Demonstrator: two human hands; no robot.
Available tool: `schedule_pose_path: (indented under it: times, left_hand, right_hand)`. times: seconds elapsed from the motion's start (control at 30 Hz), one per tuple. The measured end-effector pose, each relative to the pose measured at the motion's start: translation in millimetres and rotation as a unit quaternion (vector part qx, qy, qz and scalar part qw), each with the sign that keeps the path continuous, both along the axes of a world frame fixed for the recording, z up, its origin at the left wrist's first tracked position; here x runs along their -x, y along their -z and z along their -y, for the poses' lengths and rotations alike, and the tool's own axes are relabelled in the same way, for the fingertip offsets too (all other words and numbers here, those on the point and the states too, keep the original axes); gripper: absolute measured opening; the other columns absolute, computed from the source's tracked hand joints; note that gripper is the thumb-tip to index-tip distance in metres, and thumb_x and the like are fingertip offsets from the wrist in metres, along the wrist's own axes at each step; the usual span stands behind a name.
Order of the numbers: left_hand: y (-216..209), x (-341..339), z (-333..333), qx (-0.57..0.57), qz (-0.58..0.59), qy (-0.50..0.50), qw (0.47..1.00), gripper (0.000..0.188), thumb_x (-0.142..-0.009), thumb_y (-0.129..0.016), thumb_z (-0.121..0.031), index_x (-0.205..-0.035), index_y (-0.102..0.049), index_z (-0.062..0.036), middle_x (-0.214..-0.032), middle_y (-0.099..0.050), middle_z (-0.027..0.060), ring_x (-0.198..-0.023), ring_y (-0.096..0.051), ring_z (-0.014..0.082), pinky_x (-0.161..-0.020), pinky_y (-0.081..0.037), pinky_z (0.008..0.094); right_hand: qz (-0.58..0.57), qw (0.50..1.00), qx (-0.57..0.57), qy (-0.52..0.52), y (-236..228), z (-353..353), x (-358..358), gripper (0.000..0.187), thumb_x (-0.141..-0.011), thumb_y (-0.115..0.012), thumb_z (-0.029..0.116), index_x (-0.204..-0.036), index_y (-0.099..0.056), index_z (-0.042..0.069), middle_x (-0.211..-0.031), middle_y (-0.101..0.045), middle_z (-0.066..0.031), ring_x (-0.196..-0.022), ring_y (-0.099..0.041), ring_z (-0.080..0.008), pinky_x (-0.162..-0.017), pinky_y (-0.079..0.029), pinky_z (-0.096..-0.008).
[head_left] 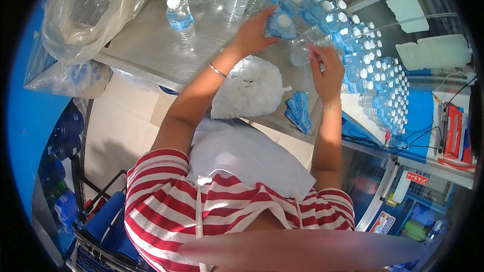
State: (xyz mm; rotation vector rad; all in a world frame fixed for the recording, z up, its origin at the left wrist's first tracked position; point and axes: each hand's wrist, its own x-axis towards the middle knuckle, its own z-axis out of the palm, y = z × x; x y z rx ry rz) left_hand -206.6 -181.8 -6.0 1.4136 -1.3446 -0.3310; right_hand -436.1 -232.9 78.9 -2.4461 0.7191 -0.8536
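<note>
My left hand (254, 32) reaches over the metal table (146, 40) and wraps round a capped water bottle (284, 22) with a blue label. To its right, my right hand (327, 70) has thumb and fingertips drawn together beside a clear bottle (300, 56). Anything pinched there is too small and blurred to name. Between my forearms sits a clear plastic bag (242, 93) of white pieces that look like bottle caps. A small pile of flat blue labels (299, 112) lies near the table's front edge, right of the bag.
Two labelled bottles (180, 20) stand at the left of the table. Many capped bottles (373, 70) crowd the back and right side. A large plastic bag (96, 10) with clear bottles is at far left. Cables (418, 143) run along the right.
</note>
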Motion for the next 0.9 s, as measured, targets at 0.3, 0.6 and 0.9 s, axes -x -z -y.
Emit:
schedule_pose_path:
  times: [0.3,0.6,0.9]
  left_hand:
    - [39.3,-5.6,-1.5,-0.069,0.036,-0.013,0.997,0.093,-0.071,-0.081,-0.036,-0.145,-0.031,-0.0073,-0.125,-0.056,0.0259,-0.115,-0.055,0.0405,-0.095,-0.046,0.0444]
    - [-8.9,8.9,-73.9,-0.090,-0.018,0.182,0.979,0.050,-0.085,-0.071,-0.031,-0.120,-0.059,0.0028,-0.109,-0.066,0.0170,-0.098,-0.064,0.0276,-0.083,-0.050,0.0376]
    - [-22.3,-73.6,-152.8,-0.121,-0.308,-0.009,0.944,0.019,-0.088,-0.058,0.003,-0.104,-0.068,0.0039,-0.088,-0.069,0.0073,-0.084,-0.064,0.0097,-0.073,-0.053,0.0240]
  right_hand:
    - [-0.095,0.960,0.007,0.264,187.7,-23.0,128.4,0.016,-0.076,-0.073,0.005,-0.092,-0.074,0.006,-0.089,-0.062,-0.0156,-0.074,-0.061,-0.0298,-0.068,-0.049,-0.0364]
    - [0.081,0.986,-0.042,0.137,60.4,-56.3,29.7,0.021,-0.078,-0.074,0.000,-0.098,-0.073,0.004,-0.092,-0.061,-0.0098,-0.081,-0.060,-0.0189,-0.071,-0.049,-0.0286]
    - [0.078,0.918,-0.384,-0.051,55.1,-87.5,-171.0,0.014,-0.082,-0.074,0.006,-0.089,-0.062,0.004,-0.082,-0.062,-0.0013,-0.070,-0.057,-0.0083,-0.062,-0.046,-0.0216]
